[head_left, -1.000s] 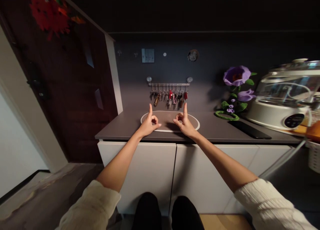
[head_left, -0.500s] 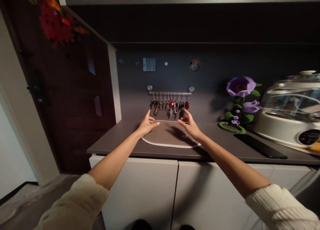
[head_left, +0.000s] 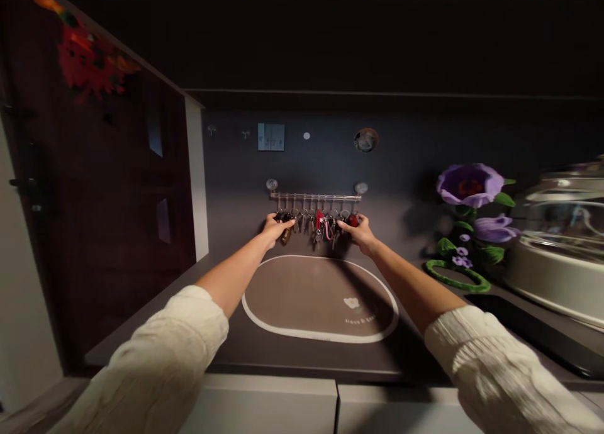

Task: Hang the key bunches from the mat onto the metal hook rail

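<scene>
Left hand (head_left: pixel 274 229) and right hand (head_left: pixel 358 230) bracketed the bunched keys (head_left: pixel 318 222), one at either end of the row, thumbs pointing inward; whether either had closed on a key could not be made out. The keys hung from a clear hook rail (head_left: pixel 316 197) on the dark wall (head_left: pixel 325 163), above the far side of the oval mat (head_left: pixel 302 295) on the counter (head_left: pixel 264 358). A downward tug might have loosened the round mount (head_left: pixel 361 187) at the rail's right end, and squeezing inward could have tangled the keys or knocked one loose.
</scene>
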A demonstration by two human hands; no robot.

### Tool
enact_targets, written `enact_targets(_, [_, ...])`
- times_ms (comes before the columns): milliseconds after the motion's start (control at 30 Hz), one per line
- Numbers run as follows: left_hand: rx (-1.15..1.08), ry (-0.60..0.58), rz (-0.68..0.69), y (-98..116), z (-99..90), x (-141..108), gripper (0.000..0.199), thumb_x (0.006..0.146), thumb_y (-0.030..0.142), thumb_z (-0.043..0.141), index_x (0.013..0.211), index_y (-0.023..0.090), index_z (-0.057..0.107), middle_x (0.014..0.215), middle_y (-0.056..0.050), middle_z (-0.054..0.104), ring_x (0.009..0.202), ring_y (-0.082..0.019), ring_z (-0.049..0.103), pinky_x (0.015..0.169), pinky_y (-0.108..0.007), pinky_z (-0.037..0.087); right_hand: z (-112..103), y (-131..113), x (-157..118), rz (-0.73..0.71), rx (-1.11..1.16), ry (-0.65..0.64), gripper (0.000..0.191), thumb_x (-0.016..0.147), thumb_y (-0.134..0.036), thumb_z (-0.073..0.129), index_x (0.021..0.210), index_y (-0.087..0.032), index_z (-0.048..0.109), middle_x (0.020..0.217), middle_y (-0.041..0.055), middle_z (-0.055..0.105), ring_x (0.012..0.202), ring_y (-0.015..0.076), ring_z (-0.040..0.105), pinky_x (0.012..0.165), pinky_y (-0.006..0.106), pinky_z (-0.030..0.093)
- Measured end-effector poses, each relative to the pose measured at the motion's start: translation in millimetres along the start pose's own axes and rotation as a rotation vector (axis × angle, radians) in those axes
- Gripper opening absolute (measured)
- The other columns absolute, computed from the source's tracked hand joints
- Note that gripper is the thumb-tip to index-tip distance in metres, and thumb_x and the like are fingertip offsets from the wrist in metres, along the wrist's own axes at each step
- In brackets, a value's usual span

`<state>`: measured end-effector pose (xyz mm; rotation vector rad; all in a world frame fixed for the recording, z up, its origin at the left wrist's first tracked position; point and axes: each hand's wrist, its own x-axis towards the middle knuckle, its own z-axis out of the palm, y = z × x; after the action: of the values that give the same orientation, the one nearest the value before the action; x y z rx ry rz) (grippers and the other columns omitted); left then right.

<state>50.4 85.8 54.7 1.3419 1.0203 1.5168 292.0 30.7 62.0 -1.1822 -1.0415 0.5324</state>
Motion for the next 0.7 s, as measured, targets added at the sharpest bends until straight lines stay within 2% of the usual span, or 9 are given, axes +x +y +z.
enact_targets(67, [-0.055, -0.029, -0.018, -3.4, 7.2, 1.7, 0.069, 0.052, 0.033, 0.077, 0.108, 0.018, 0.040, 0.105, -0.010, 0.058, 0.089, -0.016, 0.057, 0.085, -0.031, 0.041, 9.6, 2.7, -0.9, 0.041, 0.038, -0.012, 0.088, 0.045, -0.040, 0.076, 0.119, -0.023, 0.032, 0.113, 0.0085, 0.054, 0.093, 0.0200, 0.055, 0.079, 0.035, 0.048])
enact_targets(167, [-0.095, -0.103, -0.063, -5.3, 18.0, -1.8, 0.056, 0.059, 0.044, 0.070, 0.102, 0.022, 0.042, 0.107, -0.008, 0.058, 0.082, -0.014, 0.058, 0.086, -0.033, 0.040, 24.5, 9.9, -1.5, 0.023, 0.128, -0.004, 0.083, 0.052, -0.043, 0.072, 0.121, -0.025, 0.029, 0.109, 0.0058, 0.056, 0.085, 0.0168, 0.057, 0.072, 0.031, 0.049])
enact_targets(267, [-0.219, -0.143, -0.136, -4.0, 30.5, -5.9, 0.047, 0.073, 0.058, 0.046, 0.109, 0.028, 0.038, 0.108, -0.006, 0.057, 0.075, -0.013, 0.059, 0.085, -0.036, 0.040, 38.0, 17.2, -0.1, -0.010, 0.156, 0.025, 0.075, 0.061, -0.048, 0.063, 0.123, -0.026, 0.027, 0.104, 0.0044, 0.057, 0.082, 0.0154, 0.058, 0.070, 0.029, 0.049])
enact_targets(333, [-0.331, -0.112, -0.182, -2.6, 39.8, -6.5, 0.046, 0.079, 0.062, 0.026, 0.114, 0.032, 0.034, 0.108, -0.005, 0.057, 0.072, -0.013, 0.060, 0.083, -0.039, 0.041, 45.9, 20.0, 1.2, -0.010, 0.131, 0.059, 0.068, 0.068, -0.051, 0.054, 0.125, -0.026, 0.026, 0.103, 0.0042, 0.058, 0.082, 0.0154, 0.058, 0.071, 0.030, 0.048])
enact_targets(400, [-0.432, -0.069, -0.216, -1.1, 49.1, -5.7, 0.047, 0.080, 0.063, 0.016, 0.115, 0.036, 0.032, 0.108, -0.004, 0.057, 0.071, -0.013, 0.060, 0.080, -0.043, 0.042, 53.2, 21.4, 2.1, 0.007, 0.099, 0.093, 0.062, 0.075, -0.053, 0.042, 0.128, -0.026, 0.023, 0.102, 0.0048, 0.058, 0.082, 0.0160, 0.059, 0.073, 0.031, 0.047])
enact_targets(533, [-0.615, -0.007, -0.270, 3.7, 63.9, -4.6, 0.044, 0.080, 0.062, 0.017, 0.112, 0.038, 0.035, 0.106, -0.002, 0.056, 0.070, -0.015, 0.060, 0.077, -0.048, 0.043, 66.4, 23.0, 3.6, -0.025, -0.011, 0.165, 0.057, 0.083, -0.049, 0.024, 0.133, -0.022, 0.012, 0.108, 0.0077, 0.057, 0.089, 0.0173, 0.059, 0.078, 0.034, 0.045])
enact_targets(700, [-0.761, -0.013, -0.359, 17.5, 69.3, -10.4, 0.046, 0.081, 0.059, 0.017, 0.109, 0.031, 0.041, 0.094, -0.003, 0.059, 0.072, -0.017, 0.060, 0.077, -0.049, 0.043, 76.9, 24.0, 4.9, -0.072, -0.189, 0.171, 0.057, 0.086, -0.045, 0.004, 0.135, -0.017, -0.002, 0.111, 0.0112, 0.055, 0.093, 0.0178, 0.059, 0.081, 0.032, 0.043])
